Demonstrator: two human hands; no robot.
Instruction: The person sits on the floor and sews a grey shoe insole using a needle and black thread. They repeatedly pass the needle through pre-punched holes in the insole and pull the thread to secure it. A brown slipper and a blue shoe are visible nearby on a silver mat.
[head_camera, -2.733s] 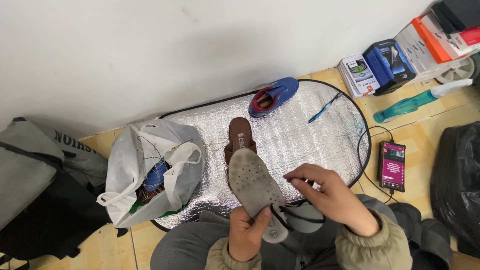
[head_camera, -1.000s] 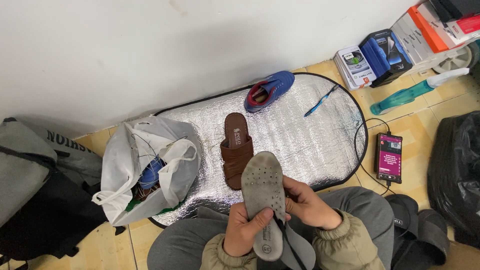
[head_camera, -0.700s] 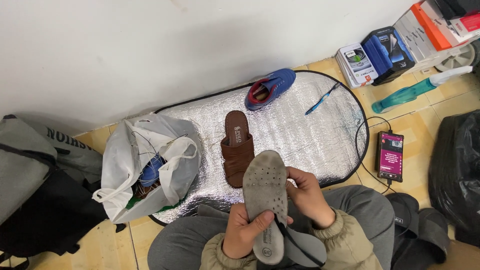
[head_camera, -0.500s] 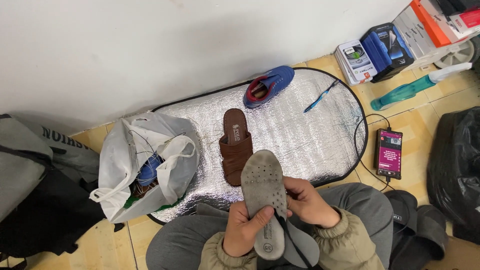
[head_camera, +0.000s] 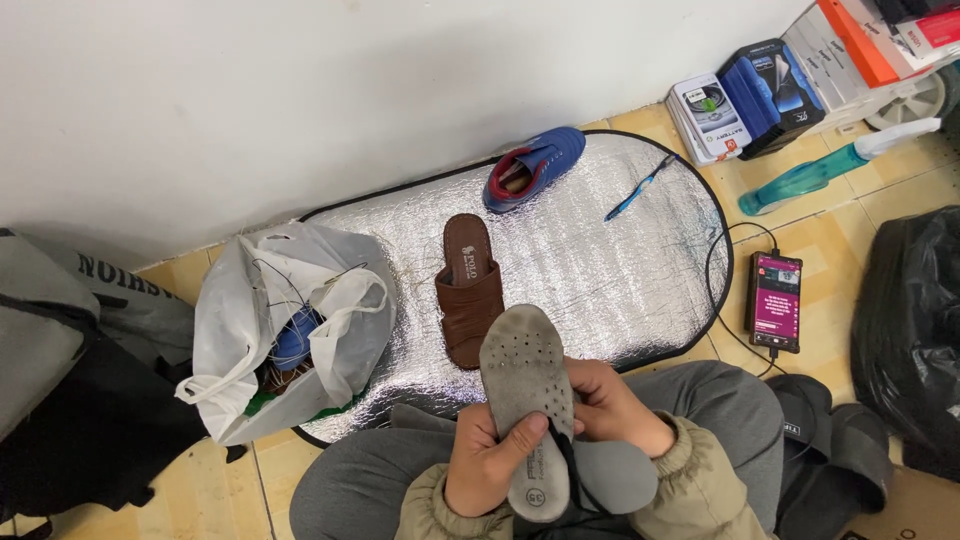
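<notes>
- the left hand (head_camera: 490, 470) is closed around a grey worn insole (head_camera: 525, 385), with the thumb pressed on its upper face; the insole is held upright over the person's lap, near the bottom middle of the scene.
- the right hand (head_camera: 610, 410) grips the right edge of the same insole, fingers curled behind it.
- just beyond the insole, a brown slipper (head_camera: 470, 290) lies on a silver reflective mat (head_camera: 600, 270) on the floor.
- at the far edge of the mat lies a blue shoe (head_camera: 532, 165) with red lining, and right of it a small blue brush (head_camera: 640, 187).
- on the left, a white plastic bag (head_camera: 240, 330) stands open; inside it i can see something blue, some thin cords and a green piece, the rest is hidden.
- right of the mat, a phone (head_camera: 775, 300) with a lit screen lies on the floor tiles with a cable attached.
- at the far right, several boxes (head_camera: 760, 85) stand by the wall.
</notes>
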